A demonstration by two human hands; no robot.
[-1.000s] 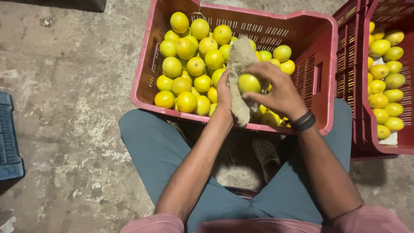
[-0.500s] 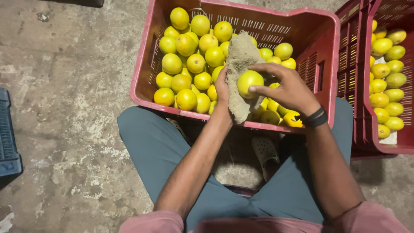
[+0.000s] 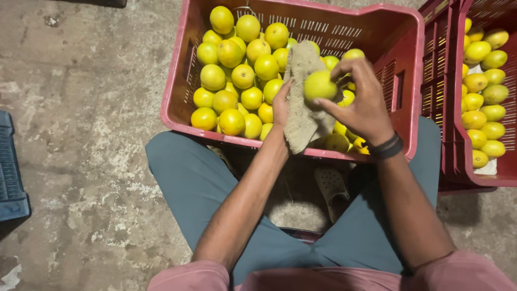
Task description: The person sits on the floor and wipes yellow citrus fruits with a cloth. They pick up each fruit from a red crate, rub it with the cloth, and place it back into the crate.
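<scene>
**Yellow fruit against a cloth, over a red crate**

Seated low, legs in teal trousers [image 3: 194, 183] spread either side of a red crate [image 3: 177, 81] resting on the concrete floor [image 3: 81, 108]. Right hand [image 3: 361, 102] up over the crate's near right part, fingers [image 3: 344, 67] curled round a yellow-green fruit [image 3: 319, 85], gripping it from the right and from above. Left hand [image 3: 281, 105] right beside it, holding a rough tan cloth [image 3: 301, 118] upright, fingers mostly tucked behind the fabric so can't tell exactly how tight the grip is. Fruit pressed against the cloth's upper half, touching it. Cloth's lower end hanging down to the crate's near rim.

Dark wristband [image 3: 386, 148] on the right wrist. Crate about half full of loose yellow fruit [image 3: 237, 75], heaped mostly toward the left and back. Second red crate [image 3: 458, 97] just to the right, nearly touching the first, with more yellow and greenish fruit [image 3: 482, 81] inside. Blue crate corner [image 3: 11, 172] poking in at the far left, well apart. Grey sandal [image 3: 331, 186] down on the floor between the legs. Pink shirt sleeves [image 3: 463, 275] along the bottom edge.
</scene>
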